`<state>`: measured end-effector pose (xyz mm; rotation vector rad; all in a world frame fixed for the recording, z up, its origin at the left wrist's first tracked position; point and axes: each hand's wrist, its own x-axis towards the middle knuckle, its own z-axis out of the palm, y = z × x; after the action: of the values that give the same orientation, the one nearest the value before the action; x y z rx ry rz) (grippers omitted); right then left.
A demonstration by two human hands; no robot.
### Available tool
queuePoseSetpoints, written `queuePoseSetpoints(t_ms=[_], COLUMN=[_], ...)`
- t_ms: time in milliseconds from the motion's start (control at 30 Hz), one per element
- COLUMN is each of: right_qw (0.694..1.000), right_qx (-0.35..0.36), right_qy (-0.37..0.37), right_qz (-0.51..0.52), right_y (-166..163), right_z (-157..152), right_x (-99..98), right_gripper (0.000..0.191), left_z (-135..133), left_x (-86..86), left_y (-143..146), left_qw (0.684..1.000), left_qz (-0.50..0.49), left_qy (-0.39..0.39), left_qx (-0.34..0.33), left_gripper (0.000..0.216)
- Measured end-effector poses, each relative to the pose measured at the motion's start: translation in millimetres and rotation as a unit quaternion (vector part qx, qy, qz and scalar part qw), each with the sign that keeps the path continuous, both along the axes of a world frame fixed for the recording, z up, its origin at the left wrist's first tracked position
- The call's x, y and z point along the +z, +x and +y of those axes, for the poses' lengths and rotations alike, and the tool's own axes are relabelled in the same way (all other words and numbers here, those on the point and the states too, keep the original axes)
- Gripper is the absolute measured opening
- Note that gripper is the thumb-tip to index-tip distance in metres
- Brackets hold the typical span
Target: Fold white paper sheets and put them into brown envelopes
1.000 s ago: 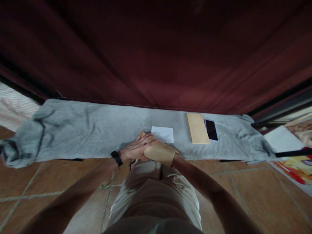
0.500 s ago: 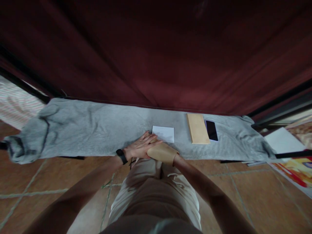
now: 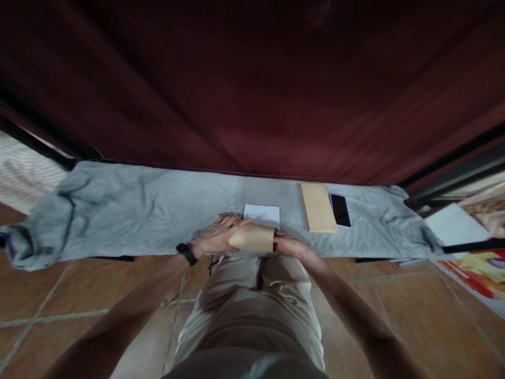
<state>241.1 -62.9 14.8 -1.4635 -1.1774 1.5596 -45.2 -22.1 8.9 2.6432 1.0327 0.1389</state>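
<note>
A brown paper envelope [image 3: 254, 238] bulges open at its right end, near the front edge of the cloth. My left hand [image 3: 219, 236], with a black band on the wrist, holds its left end, thumb side over the paper and fingers stretched out. At the open right end is my right hand [image 3: 290, 243], with its fingertips inside the opening and hidden by the paper. Just beyond the envelope lies a white card or sheet [image 3: 262, 213], its near edge covered by the envelope and hand.
A flat tan stack or pad [image 3: 319, 208] lies to the right, with a dark-screened phone [image 3: 341, 210] beside it. Grey cloth [image 3: 177, 205] covers the narrow bench. A dark red fabric wall [image 3: 252, 105] rises behind. White board [image 3: 457, 225] stands at far right.
My right hand has drawn back to the right, out of most of the envelope, which had covered it to the wrist. My left hand has shifted slightly left with the envelope.
</note>
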Motion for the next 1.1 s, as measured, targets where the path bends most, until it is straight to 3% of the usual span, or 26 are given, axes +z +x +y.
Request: queuePoseSetpoints(t_ms=[133, 300, 433, 533, 667, 800, 900, 1100], right_qw=[0.988, 0.995, 0.997, 0.986, 0.943, 0.887, 0.875, 0.881], right_qx=[0.064, -0.013, -0.076, -0.114, -0.13, -0.099, -0.096, -0.1], right_qy=[-0.04, -0.036, 0.014, 0.056, 0.081, 0.055, 0.045, 0.037], right_qz=[0.135, 0.094, 0.012, -0.108, -0.294, -0.448, -0.472, -0.461], right_y=[5, -7, 3, 18, 19, -1, -12, -12], right_z=[-4, -2, 8, 17, 29, 38, 42, 44], right_x=[-4.0, -13.1, -20.7, -23.7, -24.1, -23.7, -24.8, -27.3], right_gripper=[0.031, 0.027, 0.027, 0.024, 0.018, 0.035, 0.039, 0.033], left_z=[-1, -4, -7, -10, -13, -15, -15, -16], left_x=[-0.4, 1.2, 0.1, -1.7, -4.6, -7.2, -10.7, -20.1], left_y=[3, 22, 18, 10, 2, -6, -14, -20], left_qw=[1.0, 1.0, 0.999, 0.997, 0.994, 0.991, 0.99, 0.987], left_qz=[0.002, -0.015, -0.025, -0.034, -0.041, -0.036, -0.032, -0.033], left_qy=[-0.022, -0.013, 0.001, 0.021, 0.046, 0.058, 0.066, 0.088], left_qx=[0.011, 0.004, 0.03, 0.058, 0.089, 0.112, 0.123, 0.131], left_gripper=[0.116, 0.119, 0.116, 0.114, 0.115, 0.115, 0.118, 0.115])
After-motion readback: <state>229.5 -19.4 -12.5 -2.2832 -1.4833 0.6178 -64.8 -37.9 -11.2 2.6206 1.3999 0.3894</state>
